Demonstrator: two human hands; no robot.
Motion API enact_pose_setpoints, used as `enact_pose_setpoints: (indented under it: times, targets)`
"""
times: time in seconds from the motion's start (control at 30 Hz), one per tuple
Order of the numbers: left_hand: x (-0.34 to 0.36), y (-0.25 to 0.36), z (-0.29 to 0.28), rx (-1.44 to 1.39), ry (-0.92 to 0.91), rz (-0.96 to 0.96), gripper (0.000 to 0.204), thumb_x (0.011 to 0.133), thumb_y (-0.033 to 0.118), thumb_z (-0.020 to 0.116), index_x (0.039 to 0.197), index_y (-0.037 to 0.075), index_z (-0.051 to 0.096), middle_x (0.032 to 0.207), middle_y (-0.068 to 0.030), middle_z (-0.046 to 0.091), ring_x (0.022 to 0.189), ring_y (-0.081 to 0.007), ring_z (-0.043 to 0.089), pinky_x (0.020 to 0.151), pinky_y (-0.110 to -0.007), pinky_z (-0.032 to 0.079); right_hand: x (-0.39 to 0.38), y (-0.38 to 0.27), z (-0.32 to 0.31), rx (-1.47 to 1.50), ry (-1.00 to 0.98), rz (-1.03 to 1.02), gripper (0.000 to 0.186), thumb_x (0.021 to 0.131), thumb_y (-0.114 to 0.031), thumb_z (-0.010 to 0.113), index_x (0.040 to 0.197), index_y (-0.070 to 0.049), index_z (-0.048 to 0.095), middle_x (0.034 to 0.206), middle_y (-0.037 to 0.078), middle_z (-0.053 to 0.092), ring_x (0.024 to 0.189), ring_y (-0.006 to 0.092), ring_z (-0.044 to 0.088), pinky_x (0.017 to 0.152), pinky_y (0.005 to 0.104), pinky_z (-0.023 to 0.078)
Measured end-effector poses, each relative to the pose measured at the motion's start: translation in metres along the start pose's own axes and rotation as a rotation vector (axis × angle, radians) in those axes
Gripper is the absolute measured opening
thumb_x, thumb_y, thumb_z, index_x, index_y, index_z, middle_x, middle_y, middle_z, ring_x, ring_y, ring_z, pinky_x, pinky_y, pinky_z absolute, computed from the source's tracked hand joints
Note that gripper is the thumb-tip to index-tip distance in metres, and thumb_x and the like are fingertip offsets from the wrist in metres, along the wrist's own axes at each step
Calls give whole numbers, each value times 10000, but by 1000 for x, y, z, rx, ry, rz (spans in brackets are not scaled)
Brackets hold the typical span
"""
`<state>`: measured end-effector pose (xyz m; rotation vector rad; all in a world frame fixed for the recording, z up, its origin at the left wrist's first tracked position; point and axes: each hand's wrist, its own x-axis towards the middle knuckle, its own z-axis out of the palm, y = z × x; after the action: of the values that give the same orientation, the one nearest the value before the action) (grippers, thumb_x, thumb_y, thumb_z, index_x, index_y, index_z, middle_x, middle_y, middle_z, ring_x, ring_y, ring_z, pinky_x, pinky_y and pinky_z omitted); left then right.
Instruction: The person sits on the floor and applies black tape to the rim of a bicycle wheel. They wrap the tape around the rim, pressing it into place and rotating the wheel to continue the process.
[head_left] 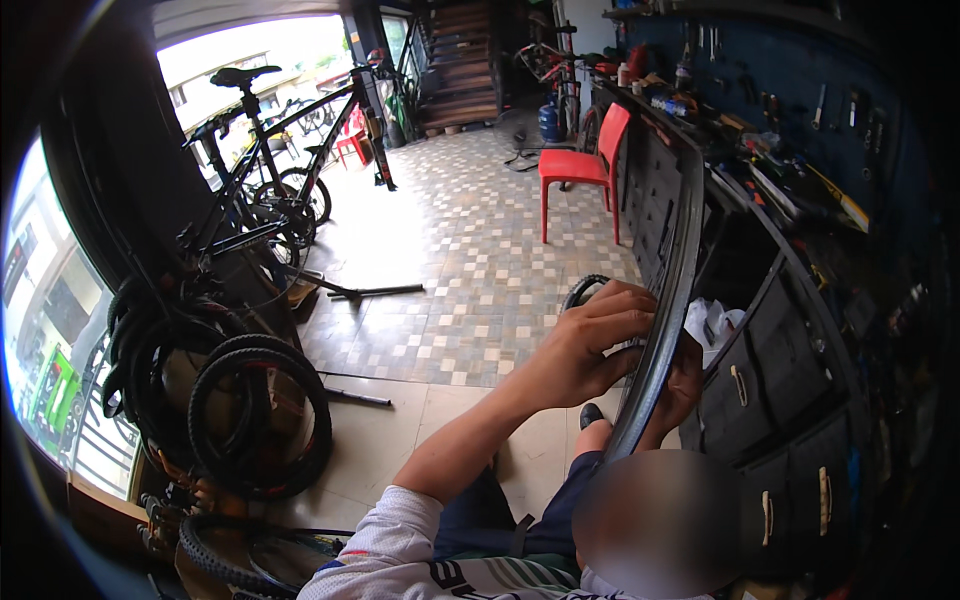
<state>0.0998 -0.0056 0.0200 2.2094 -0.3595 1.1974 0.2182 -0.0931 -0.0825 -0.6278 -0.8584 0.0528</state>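
A bare bicycle rim (668,335) stands upright in front of me, seen nearly edge-on, with no tyre on it. My left hand (605,330) comes at it from the left, fingers curled and closed against its side. On the opposite side is my right hand (682,382), closed at the rim and partly hidden behind it. Whether either hand also holds something small at the rim, I cannot make out. A blurred patch covers the rim's lower end. Just beyond my left hand shows part of a knobby black tyre (583,289).
Black drawers (740,385) and a tool-strewn workbench (770,165) line the right side. A red chair (578,168) stands ahead. To the left are a bicycle frame on a stand (262,135), stacked tyres (262,415) and a metal bar (378,291) low over the tiled floor (470,290).
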Motion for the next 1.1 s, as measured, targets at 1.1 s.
enact_pose_setpoints:
  times: [1.1]
  targets:
    - [-8, 28, 31, 190, 74, 38, 305, 779, 13, 785, 1056, 47, 662, 953, -87, 545, 889, -312, 494, 780, -409, 422, -8, -41, -20, 94, 19, 424, 558, 918, -513, 738, 1091, 10, 646, 933, 40, 655, 806, 87, 629, 667, 222, 491]
